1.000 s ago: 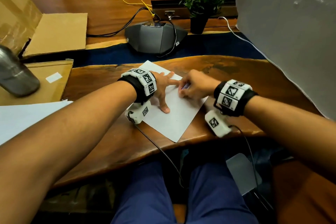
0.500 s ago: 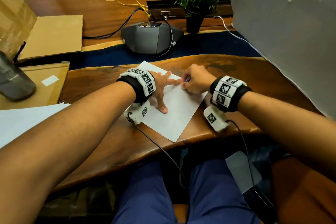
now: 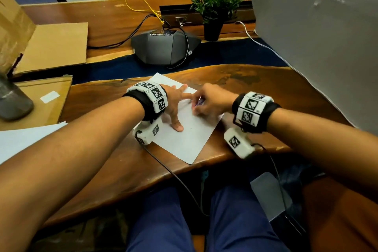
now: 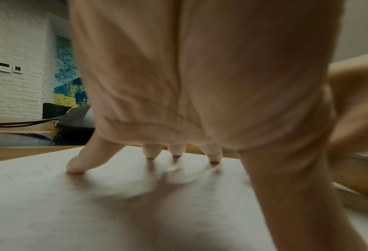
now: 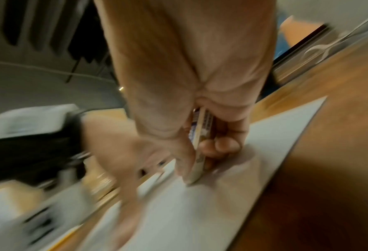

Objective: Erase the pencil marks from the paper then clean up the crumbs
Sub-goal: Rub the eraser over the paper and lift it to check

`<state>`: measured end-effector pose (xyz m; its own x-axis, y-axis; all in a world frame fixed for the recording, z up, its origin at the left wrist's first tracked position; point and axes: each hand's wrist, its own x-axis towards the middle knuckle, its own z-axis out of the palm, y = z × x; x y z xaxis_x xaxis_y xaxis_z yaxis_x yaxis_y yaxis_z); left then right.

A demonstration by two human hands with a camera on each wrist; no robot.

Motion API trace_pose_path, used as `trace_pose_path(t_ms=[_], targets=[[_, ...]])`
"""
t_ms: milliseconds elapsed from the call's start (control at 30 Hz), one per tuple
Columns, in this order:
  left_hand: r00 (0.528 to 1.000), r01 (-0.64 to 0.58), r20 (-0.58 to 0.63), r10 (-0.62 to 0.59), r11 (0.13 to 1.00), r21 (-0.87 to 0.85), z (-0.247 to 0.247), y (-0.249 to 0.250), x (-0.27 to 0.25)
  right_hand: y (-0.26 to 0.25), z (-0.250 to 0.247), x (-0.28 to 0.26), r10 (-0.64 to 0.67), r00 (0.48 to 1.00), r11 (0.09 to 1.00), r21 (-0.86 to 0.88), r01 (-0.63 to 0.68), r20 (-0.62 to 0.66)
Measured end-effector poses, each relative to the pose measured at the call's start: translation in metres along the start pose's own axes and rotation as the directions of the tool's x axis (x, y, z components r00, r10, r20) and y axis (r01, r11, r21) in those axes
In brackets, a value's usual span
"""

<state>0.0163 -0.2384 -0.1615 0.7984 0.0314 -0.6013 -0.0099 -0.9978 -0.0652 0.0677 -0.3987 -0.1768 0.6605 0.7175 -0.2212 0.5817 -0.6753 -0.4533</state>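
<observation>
One sheet of paper point(image 3: 184, 137) lies angled on the wooden table point(image 3: 255, 80). Spread left hand point(image 3: 173, 104) fingers point(image 4: 75, 165) press it flat. Only the right wrist view shows the right hand point(image 3: 210, 101) pinching an eraser point(image 5: 199, 152), tip on the sheet.

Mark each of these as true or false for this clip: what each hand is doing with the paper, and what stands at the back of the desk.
1. The left hand lies spread on the paper, fingers straight. True.
2. The right hand is empty. False: it pinches an eraser whose tip meets the paper.
3. The paper lies on the cardboard at the left. False: it lies on the wooden desk.
4. A potted plant stands behind the desk, right of the grey speakerphone. True.
5. The left hand holds a pencil. False: it holds nothing and only presses on the paper.
</observation>
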Motion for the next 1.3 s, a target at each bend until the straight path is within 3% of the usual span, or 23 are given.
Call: trace_pose_path(t_ms=[67, 133, 233, 300, 433, 500, 667, 833, 900, 1000, 1067, 1167, 1233, 1300], targets=[[1.0, 0.002, -0.001, -0.002, 1.0, 0.002, 0.0, 0.002, -0.002, 0.012, -0.016, 0.012, 0.099, 0.988, 0.994, 0.051, -0.094, -0.121], [1.0, 0.001, -0.003, -0.001, 1.0, 0.003, -0.001, 0.004, -0.003, 0.015, -0.015, 0.014, 0.094, 0.984, 0.996, 0.02, -0.092, -0.154], [1.0, 0.01, -0.011, -0.01, 1.0, 0.001, -0.001, 0.002, -0.005, 0.006, 0.001, 0.001, -0.04, 0.999, 0.997, -0.062, 0.04, 0.004], [1.0, 0.007, -0.008, -0.007, 1.0, -0.003, -0.001, 0.001, -0.005, 0.007, -0.003, -0.002, -0.06, 0.995, 0.997, -0.053, 0.064, 0.081], [1.0, -0.002, 0.002, 0.002, 1.0, -0.003, 0.0, 0.003, -0.003, 0.024, -0.02, 0.015, 0.06, 0.994, 0.998, 0.042, -0.057, -0.087], [1.0, 0.002, 0.005, -0.002, 1.0, -0.001, -0.001, 0.003, -0.003, 0.024, -0.016, 0.015, 0.053, 0.991, 0.999, 0.016, -0.052, -0.125], [1.0, 0.008, 0.007, -0.008, 1.0, 0.005, -0.002, 0.003, -0.005, 0.01, -0.004, -0.008, -0.073, 0.989, 0.995, -0.061, 0.081, 0.128], [1.0, 0.01, 0.017, -0.01, 1.0, 0.015, -0.001, 0.003, -0.002, 0.022, -0.016, 0.012, 0.058, 0.991, 0.998, 0.021, -0.056, -0.118], [1.0, 0.01, 0.01, -0.011, 1.0, 0.027, 0.0, 0.003, -0.002, 0.016, -0.007, 0.005, 0.021, 0.997, 0.999, -0.03, -0.024, -0.078], [1.0, 0.017, 0.0, -0.017, 0.999, 0.037, 0.0, 0.002, -0.001, 0.004, 0.004, -0.013, -0.087, 0.991, 0.992, -0.084, 0.096, 0.103], [1.0, 0.012, 0.004, -0.012, 0.999, 0.036, 0.001, 0.001, 0.0, 0.008, -0.006, -0.008, -0.06, 0.995, 0.993, -0.096, 0.068, 0.076], [1.0, 0.007, 0.007, -0.007, 1.0, 0.017, 0.002, 0.001, 0.0, 0.018, -0.023, 0.005, 0.052, 0.995, 0.997, -0.053, -0.056, -0.084], [1.0, 0.012, 0.0, -0.012, 1.0, 0.025, 0.002, 0.001, 0.0, 0.011, -0.015, -0.001, 0.016, 0.998, 0.997, -0.079, -0.021, -0.063], [1.0, 0.014, -0.008, -0.014, 0.999, 0.033, 0.002, 0.0, 0.001, -0.005, 0.003, -0.019, -0.085, 0.995, 0.989, -0.117, 0.089, 0.044]])
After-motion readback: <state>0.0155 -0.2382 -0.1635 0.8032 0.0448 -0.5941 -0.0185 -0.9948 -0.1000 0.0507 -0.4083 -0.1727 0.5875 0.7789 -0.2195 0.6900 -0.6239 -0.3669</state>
